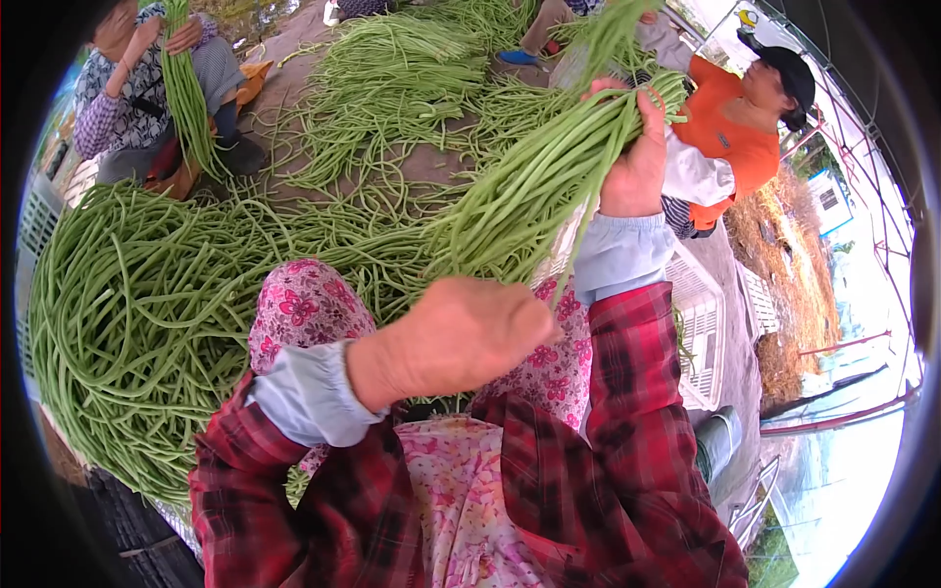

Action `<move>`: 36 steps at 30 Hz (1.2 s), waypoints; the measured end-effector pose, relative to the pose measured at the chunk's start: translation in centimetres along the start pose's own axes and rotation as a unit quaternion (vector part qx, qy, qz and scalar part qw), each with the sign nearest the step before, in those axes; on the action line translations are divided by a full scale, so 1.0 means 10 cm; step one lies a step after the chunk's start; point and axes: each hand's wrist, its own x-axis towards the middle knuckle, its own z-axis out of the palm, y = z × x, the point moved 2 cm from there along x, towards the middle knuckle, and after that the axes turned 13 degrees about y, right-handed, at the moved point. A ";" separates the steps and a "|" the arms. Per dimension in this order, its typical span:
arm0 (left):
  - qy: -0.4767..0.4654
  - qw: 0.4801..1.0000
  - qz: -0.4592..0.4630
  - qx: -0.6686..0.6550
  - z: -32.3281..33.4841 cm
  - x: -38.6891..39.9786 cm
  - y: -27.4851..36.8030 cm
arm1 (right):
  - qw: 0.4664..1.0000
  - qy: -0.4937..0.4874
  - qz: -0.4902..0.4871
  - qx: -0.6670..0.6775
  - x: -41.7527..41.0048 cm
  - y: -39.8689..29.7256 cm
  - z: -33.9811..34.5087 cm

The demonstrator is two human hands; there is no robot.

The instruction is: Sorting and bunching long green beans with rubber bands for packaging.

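Observation:
My right hand [636, 158] is raised and wrapped around a thick bunch of green yardlong beans [540, 176]. The bunch's gathered ends stick out past the thumb, and its long tails droop down to the left. Nearer my body, my left hand [456, 338] is curled, blurred, with its back towards me. A single yardlong bean [577, 246] runs fairly straight from the bunch to its fingertips, which are partly hidden. Below and left of the bunch, a large heap of loose yardlong beans [140, 316] lies beside my knee [312, 312].
More bean piles [404, 66] cover the ground ahead. At the upper left a person [147, 88] holds up a bean bunch [184, 95]. A person in orange [728, 125] sits close on the right. White plastic crates [702, 331] stand beside my right arm.

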 end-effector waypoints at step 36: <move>0.060 0.977 -0.177 0.106 -0.17 0.03 -0.74 | 0.988 -0.037 -0.149 0.002 -0.19 -0.98 1.11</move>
